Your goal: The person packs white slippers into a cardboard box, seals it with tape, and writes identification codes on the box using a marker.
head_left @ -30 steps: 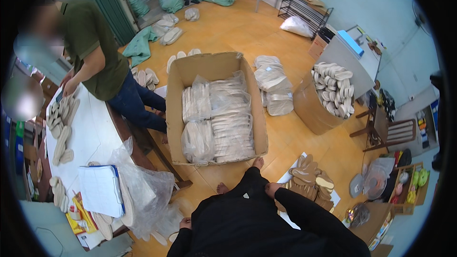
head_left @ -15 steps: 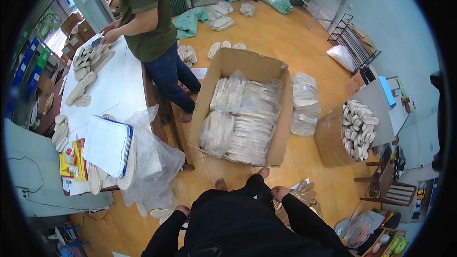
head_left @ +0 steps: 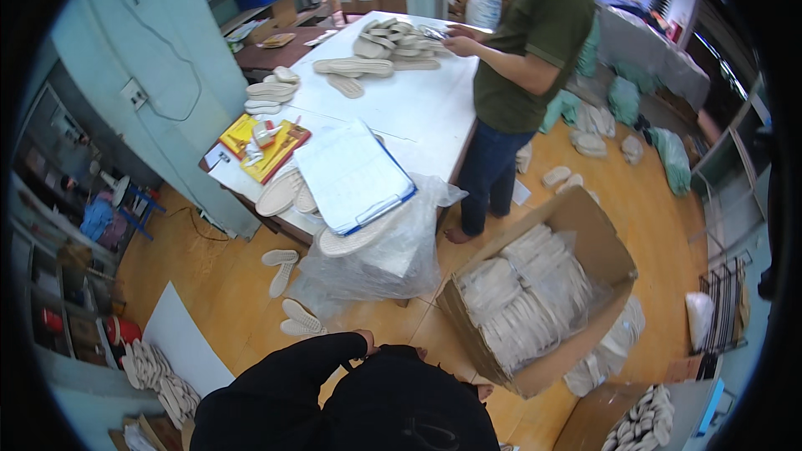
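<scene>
My left hand (head_left: 366,341) hangs low against my dark clothing, with the sleeve around its wrist. Its fingers are too small and partly hidden to read, and no held thing shows. My right hand is out of view. Just ahead of the left hand, pale shoe soles (head_left: 301,318) lie on the floor. Above them, a clear plastic bag (head_left: 376,271) drapes over the near edge of the white table (head_left: 418,149). A blue clipboard with papers (head_left: 351,175) rests there on more soles. To my right stands a large open cardboard box (head_left: 543,376) filled with bagged soles (head_left: 535,301).
Across the table, a person in a green shirt (head_left: 526,58) holds a small dark object beside a pile of soles (head_left: 393,40). Yellow packets (head_left: 266,146) lie at the table's left. A second box of soles (head_left: 606,418) stands lower right; a white board (head_left: 188,342) leans lower left.
My view has turned left toward the table, so the table and cardboard box appear farther right. My right hand has left the picture. My left hand remains low by my body.
</scene>
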Available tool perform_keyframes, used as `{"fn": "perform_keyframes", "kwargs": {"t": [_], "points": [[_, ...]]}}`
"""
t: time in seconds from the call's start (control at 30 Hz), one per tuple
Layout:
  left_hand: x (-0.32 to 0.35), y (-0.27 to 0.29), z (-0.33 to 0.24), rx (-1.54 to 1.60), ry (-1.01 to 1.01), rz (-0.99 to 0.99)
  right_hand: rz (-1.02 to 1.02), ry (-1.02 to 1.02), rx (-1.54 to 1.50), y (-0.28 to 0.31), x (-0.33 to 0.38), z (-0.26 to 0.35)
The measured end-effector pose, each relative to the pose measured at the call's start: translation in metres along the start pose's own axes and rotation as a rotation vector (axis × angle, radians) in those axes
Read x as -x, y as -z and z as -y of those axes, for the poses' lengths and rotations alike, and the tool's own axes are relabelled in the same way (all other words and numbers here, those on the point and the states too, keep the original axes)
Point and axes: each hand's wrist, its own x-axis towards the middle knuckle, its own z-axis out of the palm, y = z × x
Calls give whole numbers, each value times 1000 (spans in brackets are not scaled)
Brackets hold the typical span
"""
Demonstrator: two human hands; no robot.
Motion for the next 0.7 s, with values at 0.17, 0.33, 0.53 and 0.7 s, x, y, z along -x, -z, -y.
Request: {"fn": "perform_keyframes", "kwargs": {"t": [0.17, 0.33, 0.53, 0.7], "points": [[1, 7, 4, -195, -120, -72, -33, 128, -146, 78, 32, 71], [-4, -4, 11, -159, -229, -214, -47, 222, -186, 114, 51, 115], [0, -25, 21, 91, -120, -239, 18, 249, -97, 131, 36, 112], [21, -64, 40, 371, -106, -326, 74, 272, 36, 151, 16, 111]]}}
